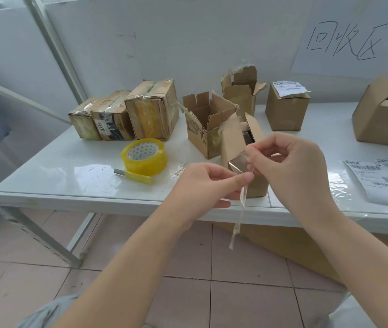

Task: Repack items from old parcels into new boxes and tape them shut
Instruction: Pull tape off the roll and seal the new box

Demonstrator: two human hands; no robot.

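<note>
Pinched between left hand (pixel 212 185) and right hand (pixel 292 162), a clear tape strip (pixel 242 202) is held at the opened small carton (pixel 232 138) on the table (pixel 46 176) edge; three taped parcels (pixel 115 119) lie unopened, so most repacking is judged undone.

Tape roll (pixel 144 156) on table (pixel 58 166) front-L, sealed boxes (pixel 151 110) behind it, open boxes (pixel 208 124) ctr, labels (pixel 382 178) far R.

Left hand (pixel 202 185) and right hand (pixel 290 166) both pinch a clear, crumpled strip of tape (pixel 243 197) just in front of a small open brown cardboard box (pixel 233 140). A yellow tape roll (pixel 144 157) sits left of that box on the white surface (pixel 70 176).
</note>
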